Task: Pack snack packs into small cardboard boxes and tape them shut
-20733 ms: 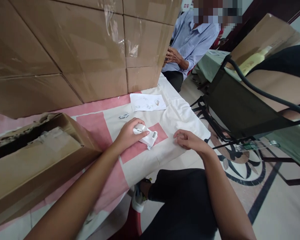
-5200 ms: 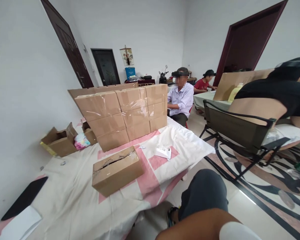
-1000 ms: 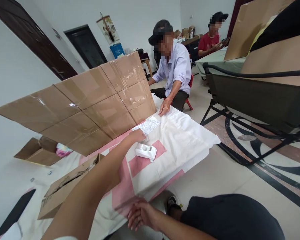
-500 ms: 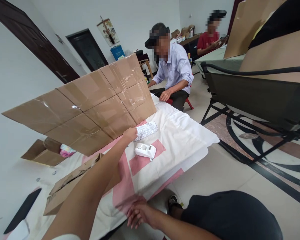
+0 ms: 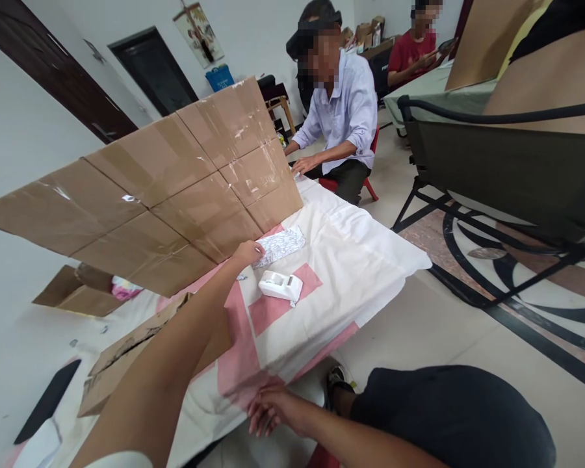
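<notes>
Worktop (image 5: 355, 237) carried the sheet (image 5: 281, 245) beside the boxes (image 5: 195, 201), left hand (image 5: 248, 253) pinching its left end, probably to steady it, dispenser (image 5: 280, 287) close, likely for reach, right hand (image 5: 272, 409) slack, nothing visible in it.

Sheet (image 5: 280, 246) on table (image 5: 365, 240), left hand (image 5: 248, 253) at its left end, dispenser (image 5: 280, 287) before it, boxes (image 5: 175, 188) behind, carton (image 5: 114, 367) to left, chair (image 5: 507, 172) right of table.
</notes>
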{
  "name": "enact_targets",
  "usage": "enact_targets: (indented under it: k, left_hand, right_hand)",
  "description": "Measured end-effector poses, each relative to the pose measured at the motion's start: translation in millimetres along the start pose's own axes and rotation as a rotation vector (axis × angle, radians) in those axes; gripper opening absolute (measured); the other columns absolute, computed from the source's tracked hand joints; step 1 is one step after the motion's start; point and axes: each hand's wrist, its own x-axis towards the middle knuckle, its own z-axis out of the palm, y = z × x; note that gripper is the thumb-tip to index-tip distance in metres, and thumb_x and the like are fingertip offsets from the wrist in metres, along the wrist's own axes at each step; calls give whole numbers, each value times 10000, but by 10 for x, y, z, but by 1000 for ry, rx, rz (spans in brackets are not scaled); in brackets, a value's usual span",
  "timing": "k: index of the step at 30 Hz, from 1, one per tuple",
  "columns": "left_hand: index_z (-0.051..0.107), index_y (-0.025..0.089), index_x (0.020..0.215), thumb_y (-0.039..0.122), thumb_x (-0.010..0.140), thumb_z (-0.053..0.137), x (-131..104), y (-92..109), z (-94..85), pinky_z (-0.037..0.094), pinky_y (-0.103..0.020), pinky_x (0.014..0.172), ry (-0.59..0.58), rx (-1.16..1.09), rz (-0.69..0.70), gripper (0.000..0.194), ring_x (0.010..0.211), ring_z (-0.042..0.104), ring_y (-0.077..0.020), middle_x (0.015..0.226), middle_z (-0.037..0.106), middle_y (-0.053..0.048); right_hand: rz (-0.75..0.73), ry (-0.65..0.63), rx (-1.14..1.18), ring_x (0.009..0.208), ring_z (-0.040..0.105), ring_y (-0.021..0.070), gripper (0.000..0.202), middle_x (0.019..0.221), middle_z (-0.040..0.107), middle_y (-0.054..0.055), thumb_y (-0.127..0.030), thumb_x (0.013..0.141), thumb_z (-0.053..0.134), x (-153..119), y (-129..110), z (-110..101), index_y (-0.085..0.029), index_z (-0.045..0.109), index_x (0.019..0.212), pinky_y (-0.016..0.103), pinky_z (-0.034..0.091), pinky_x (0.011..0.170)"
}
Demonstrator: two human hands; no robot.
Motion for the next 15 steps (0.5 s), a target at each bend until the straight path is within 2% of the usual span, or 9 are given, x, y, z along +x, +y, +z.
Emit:
enact_targets:
  k: [4, 9, 13, 15]
  left_hand:
    - [672, 150, 1109, 383, 954, 641, 6, 7, 2, 560, -434, 944, 0, 24, -15, 282, 1062, 662, -222, 1153, 688, -72]
    - [628, 173, 1223, 394, 948, 644, -44, 116, 16, 538, -478, 984, 32, 107, -90, 353, 1131, 634, -243, 1252, 644, -95]
    - [619, 183, 1240, 386, 963, 624, -150, 276, 31, 548, -464, 971, 66, 180, -126, 343, 1117, 638, -235, 1252, 639, -96]
    - [630, 169, 1210, 383, 963, 625, -185, 352, 23, 551, -463, 965, 89, 220, -133, 327, 1105, 641, -232, 1232, 646, -95]
  right_hand:
    - [-8, 9, 10, 581, 618, 146, 535, 735, 705, 71, -650, 659, 601, -60, -45, 38, -140, 640, 815, 272, 424, 590]
    - [-44, 35, 14, 565, 614, 143, 493, 725, 705, 73, -610, 688, 629, -118, -62, 94, -133, 646, 813, 262, 414, 581]
    - [-37, 43, -37, 578, 607, 142, 424, 725, 683, 49, -561, 833, 624, -139, -139, 96, -141, 653, 786, 270, 446, 579]
    - [-71, 18, -109, 758, 664, 173, 329, 906, 705, 63, -468, 924, 642, -185, -231, 84, -142, 682, 949, 309, 532, 675]
